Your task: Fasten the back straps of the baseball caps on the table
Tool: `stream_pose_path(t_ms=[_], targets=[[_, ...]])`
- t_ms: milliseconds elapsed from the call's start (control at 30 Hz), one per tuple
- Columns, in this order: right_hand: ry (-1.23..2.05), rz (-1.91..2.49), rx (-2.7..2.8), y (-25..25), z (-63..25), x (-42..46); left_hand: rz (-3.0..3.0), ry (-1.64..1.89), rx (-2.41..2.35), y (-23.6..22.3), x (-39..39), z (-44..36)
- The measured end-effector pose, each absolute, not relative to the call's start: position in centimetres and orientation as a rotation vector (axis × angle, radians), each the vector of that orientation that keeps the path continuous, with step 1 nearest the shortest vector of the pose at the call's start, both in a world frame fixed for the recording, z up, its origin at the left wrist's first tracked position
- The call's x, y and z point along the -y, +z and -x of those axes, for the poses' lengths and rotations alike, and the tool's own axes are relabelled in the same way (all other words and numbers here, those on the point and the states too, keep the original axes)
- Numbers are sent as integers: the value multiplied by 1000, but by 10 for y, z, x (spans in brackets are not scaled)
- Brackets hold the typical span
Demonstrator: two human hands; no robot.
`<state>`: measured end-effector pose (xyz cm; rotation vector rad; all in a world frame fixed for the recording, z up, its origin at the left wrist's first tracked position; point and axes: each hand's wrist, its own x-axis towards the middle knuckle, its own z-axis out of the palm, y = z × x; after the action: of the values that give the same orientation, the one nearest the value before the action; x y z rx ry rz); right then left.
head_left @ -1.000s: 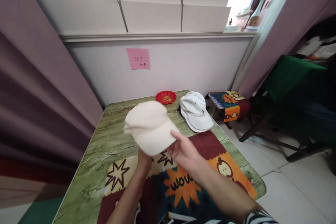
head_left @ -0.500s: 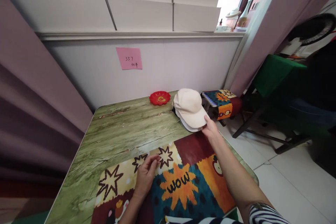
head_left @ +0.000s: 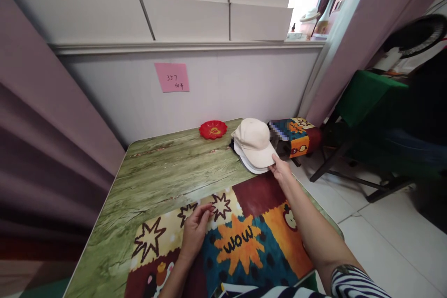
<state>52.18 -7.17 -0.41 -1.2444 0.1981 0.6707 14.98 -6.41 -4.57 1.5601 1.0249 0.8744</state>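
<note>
A cream baseball cap [head_left: 254, 135] rests on top of a white cap [head_left: 252, 165] at the table's right back corner. A dark edge shows below them on the left. My right hand [head_left: 280, 167] is closed on the cream cap's brim, thumb on top and fingers underneath; whether it also pinches the white brim I cannot tell. Over the patterned mat [head_left: 275, 251] near the front, my left hand [head_left: 195, 229] is loosely curled, with a small gap between thumb and fingers and nothing visible in it.
A red scalloped dish [head_left: 213, 129] sits at the back of the green wood-look table [head_left: 167, 163]. On the wall is a pink note [head_left: 172, 77]. To the right are a stool [head_left: 299, 148] with a patterned cover and a green-covered chair [head_left: 373, 93]. Purple curtains [head_left: 59, 98] hang at the left.
The caps and my right hand sit very slightly further right in the picture, with a small shift of the whole view. My right hand keeps its grip on the brim.
</note>
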Motion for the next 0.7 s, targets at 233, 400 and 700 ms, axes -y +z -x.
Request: stream_pose_path(t_ms=[233,400,700], targets=[[643,1456,-106,-20,-526,81,-1551,893,-1016,-40,67,-152],[665,1596,19,-20,-530,102,-1524,893,-989,-42,66,-151],[692,1561,83,-20,-507,103,-1511,899,-958,-47,64,-152]])
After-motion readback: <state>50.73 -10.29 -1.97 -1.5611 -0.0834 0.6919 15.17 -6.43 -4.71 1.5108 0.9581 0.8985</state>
